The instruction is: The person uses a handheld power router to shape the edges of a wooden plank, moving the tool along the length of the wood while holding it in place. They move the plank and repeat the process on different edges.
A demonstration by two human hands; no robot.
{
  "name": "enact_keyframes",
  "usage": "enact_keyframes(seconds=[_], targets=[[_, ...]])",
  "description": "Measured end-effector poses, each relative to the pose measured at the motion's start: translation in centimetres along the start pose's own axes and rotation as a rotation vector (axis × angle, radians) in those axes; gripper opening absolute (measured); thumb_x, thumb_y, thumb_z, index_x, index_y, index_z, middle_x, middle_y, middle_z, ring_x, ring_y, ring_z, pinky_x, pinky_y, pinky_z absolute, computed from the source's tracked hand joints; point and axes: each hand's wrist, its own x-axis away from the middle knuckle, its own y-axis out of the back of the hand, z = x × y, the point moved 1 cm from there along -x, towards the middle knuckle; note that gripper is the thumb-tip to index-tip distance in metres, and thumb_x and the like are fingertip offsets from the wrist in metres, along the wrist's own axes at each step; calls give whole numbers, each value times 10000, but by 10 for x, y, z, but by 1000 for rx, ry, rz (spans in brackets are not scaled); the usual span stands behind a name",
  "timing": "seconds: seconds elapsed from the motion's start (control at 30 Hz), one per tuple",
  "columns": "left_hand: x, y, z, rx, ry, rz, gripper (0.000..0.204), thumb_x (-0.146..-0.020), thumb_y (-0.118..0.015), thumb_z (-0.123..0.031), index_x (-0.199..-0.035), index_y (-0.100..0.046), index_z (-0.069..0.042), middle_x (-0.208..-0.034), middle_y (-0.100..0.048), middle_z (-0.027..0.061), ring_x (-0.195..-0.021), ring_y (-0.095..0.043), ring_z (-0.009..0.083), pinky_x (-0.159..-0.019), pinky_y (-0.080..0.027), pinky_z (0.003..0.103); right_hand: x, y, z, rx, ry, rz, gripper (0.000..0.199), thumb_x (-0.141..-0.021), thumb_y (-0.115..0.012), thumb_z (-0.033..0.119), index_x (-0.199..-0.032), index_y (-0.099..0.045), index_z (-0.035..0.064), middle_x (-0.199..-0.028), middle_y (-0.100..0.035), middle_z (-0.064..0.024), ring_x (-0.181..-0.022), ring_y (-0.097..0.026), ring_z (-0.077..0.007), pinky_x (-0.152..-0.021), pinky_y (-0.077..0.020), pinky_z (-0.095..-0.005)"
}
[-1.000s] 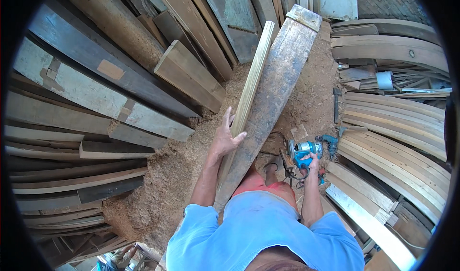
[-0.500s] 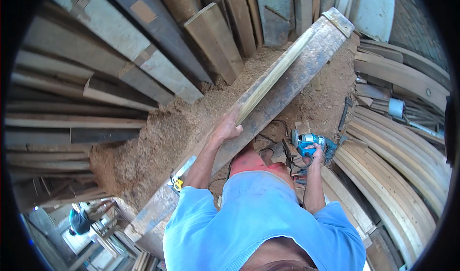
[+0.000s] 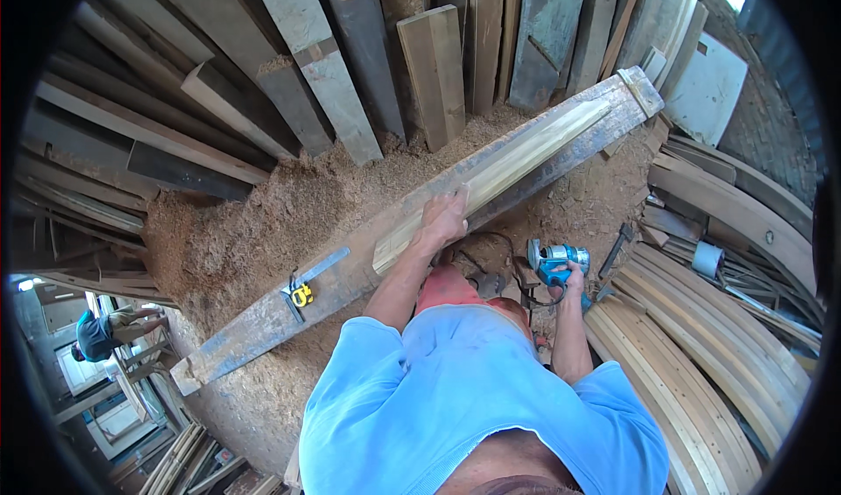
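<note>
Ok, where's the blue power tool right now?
In the head view, the blue power tool is right of centre, held in the right hand, between the plank bench and stacked boards.

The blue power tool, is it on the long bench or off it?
Off it. The right hand grips the blue power tool beside the long bench, with a gap showing between them.

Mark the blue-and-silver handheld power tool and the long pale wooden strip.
Blue-and-silver handheld power tool (image 3: 561, 255): head view, on its cylindrical body.
Long pale wooden strip (image 3: 524, 159): head view, on its bare upper stretch.
</note>
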Motion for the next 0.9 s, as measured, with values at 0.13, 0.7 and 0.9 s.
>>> enact_keyframes(seconds=[0.13,0.7,0.9], targets=[[5,-7,1,-1,0,-3,781,-736,-813,-201,-1442,-518,-47,-1062,-719,229,-1043,-697,411,-925,-565,514,8,-7,1,-57,-46,4,119,-981,-519,173,-905,-529,81,-626,-551,-50,-535,-561,-205,-497,-527,-357],[-14,2,14,140,14,12,822,-743,-781,-191,-1507,-481,-146,-1202,-714,181,-1179,-645,414,-1024,-511,510,-21,51,1,18,77,-60,118,-982,-520,164,-902,-524,76,-638,-565,-81,-558,-589,-255,-604,-557,-418],[1,-15,-21,75,-33,83,944,-726,-778,-123,-1573,-362,-108,-1428,-568,272,-1327,-543,463,-1122,-458,510,11,53,0,76,89,-81,134,-976,-570,192,-873,-545,110,-662,-585,-68,-573,-606,-248,-610,-539,-407]])
